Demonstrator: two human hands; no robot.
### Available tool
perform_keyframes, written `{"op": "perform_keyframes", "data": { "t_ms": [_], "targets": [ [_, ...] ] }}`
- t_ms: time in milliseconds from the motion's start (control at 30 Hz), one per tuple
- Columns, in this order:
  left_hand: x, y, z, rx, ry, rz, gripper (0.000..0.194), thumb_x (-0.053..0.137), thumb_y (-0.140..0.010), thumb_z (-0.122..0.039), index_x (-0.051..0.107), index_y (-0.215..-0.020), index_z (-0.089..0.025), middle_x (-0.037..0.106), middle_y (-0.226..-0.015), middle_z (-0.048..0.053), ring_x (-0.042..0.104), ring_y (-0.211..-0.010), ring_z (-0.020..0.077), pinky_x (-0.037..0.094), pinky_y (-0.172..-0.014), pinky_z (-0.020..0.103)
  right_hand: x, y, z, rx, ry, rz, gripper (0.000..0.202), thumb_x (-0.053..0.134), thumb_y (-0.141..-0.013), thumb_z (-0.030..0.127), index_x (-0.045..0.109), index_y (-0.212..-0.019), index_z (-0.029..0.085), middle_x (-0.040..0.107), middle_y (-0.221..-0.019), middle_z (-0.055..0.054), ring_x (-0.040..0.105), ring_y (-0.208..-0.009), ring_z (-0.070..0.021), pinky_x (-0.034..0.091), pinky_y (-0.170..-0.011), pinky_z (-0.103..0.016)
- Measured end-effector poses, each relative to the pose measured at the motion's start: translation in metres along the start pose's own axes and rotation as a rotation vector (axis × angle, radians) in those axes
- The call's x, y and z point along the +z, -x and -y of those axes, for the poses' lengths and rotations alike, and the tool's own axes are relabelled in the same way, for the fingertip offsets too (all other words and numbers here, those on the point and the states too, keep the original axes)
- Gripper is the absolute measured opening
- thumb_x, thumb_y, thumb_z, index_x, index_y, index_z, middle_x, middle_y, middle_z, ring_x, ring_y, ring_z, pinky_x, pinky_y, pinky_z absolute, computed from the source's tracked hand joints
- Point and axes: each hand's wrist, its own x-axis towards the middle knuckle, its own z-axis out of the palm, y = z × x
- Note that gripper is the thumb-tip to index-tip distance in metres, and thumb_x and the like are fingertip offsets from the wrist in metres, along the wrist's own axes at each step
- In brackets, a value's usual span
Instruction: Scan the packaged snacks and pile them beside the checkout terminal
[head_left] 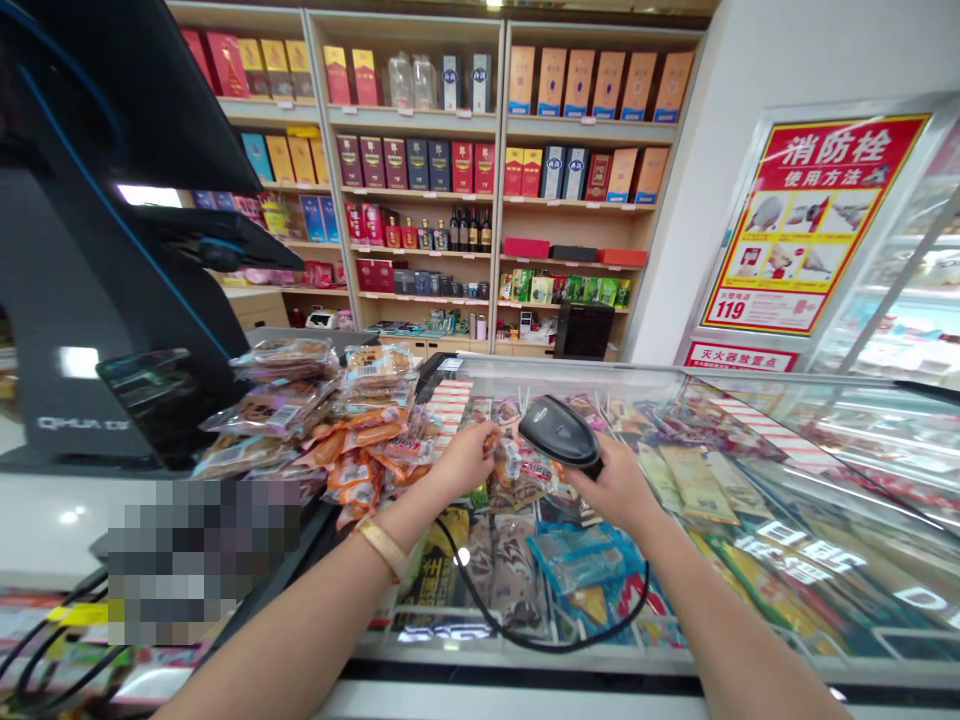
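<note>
left hand (471, 462) pinches a snack packet (534, 466) above the freezer (450, 655), beside the scanner (556, 428) gripped in the right hand (621, 484); it looks light, soft (probably slippery too), best held by its end.

Scanner (559, 432) and cable (525, 643) black. Held packet (525, 466) clear, red print. Orange packs (358, 482) left of centre, blue packet (581, 558) lower centre. Bracelet (382, 547) gold. Poster (817, 215) upper right: red and yellow, white lettering.
</note>
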Motion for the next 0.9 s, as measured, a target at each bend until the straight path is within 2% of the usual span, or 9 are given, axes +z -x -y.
{"op": "perform_keyframes", "data": {
  "t_ms": [200, 333, 400, 567, 667, 900],
  "targets": [
    [-0.018, 0.009, -0.010, -0.142, 0.515, -0.200, 0.030, 0.062, -0.065, -0.019, 0.068, -0.094, -0.019, 0.071, -0.080, 0.001, 0.064, -0.072, 0.0170, 0.051, -0.072, 0.029, 0.000, 0.000, -0.001, -0.013, 0.010, 0.001, 0.014, 0.056, -0.073, 0.026, 0.062, -0.084, 0.020, 0.069, -0.077, -0.006, 0.064, -0.070, -0.0210, 0.050, -0.064, -0.030],
    [-0.025, 0.014, -0.020, -0.259, 0.778, -0.272, 0.025, 0.070, -0.063, -0.030, 0.065, -0.084, -0.017, 0.067, -0.069, 0.000, 0.060, -0.062, 0.0134, 0.045, -0.060, 0.023, 0.000, 0.001, -0.002, -0.025, 0.024, 0.017, 0.016, 0.056, -0.074, 0.027, 0.062, -0.087, 0.020, 0.070, -0.080, -0.006, 0.065, -0.072, -0.0213, 0.051, -0.066, -0.031],
    [-0.026, 0.015, -0.023, -0.309, 0.864, -0.301, 0.030, 0.074, -0.060, -0.034, 0.064, -0.081, -0.016, 0.066, -0.067, -0.001, 0.058, -0.059, 0.0117, 0.043, -0.056, 0.021, -0.001, 0.002, -0.001, -0.031, 0.031, 0.026, 0.017, 0.056, -0.075, 0.028, 0.063, -0.089, 0.020, 0.070, -0.081, -0.006, 0.065, -0.073, -0.0215, 0.051, -0.067, -0.031],
    [-0.031, 0.014, -0.028, -0.367, 1.102, -0.355, 0.042, 0.081, -0.054, -0.038, 0.061, -0.085, -0.017, 0.064, -0.069, -0.003, 0.060, -0.062, 0.0096, 0.049, -0.064, 0.022, -0.002, 0.002, 0.005, -0.049, 0.028, 0.069, 0.020, 0.055, -0.077, 0.027, 0.063, -0.094, 0.020, 0.070, -0.085, -0.007, 0.065, -0.076, -0.0214, 0.051, -0.069, -0.031],
    [-0.033, 0.016, -0.030, -0.366, 1.173, -0.334, 0.044, 0.082, -0.054, -0.039, 0.058, -0.082, -0.017, 0.064, -0.071, -0.003, 0.061, -0.063, 0.0095, 0.052, -0.068, 0.026, -0.002, 0.003, 0.008, -0.066, 0.035, 0.118, 0.021, 0.055, -0.077, 0.026, 0.063, -0.096, 0.020, 0.071, -0.089, -0.008, 0.065, -0.080, -0.0217, 0.051, -0.072, -0.031],
    [-0.034, 0.016, -0.032, -0.346, 1.178, -0.343, 0.043, 0.082, -0.054, -0.037, 0.059, -0.084, -0.017, 0.066, -0.074, -0.002, 0.062, -0.065, 0.0101, 0.053, -0.066, 0.025, 0.000, 0.004, 0.007, -0.084, 0.051, 0.199, 0.020, 0.057, -0.074, 0.023, 0.063, -0.093, 0.020, 0.070, -0.086, -0.007, 0.064, -0.077, -0.0217, 0.050, -0.071, -0.032]
  ]
}}
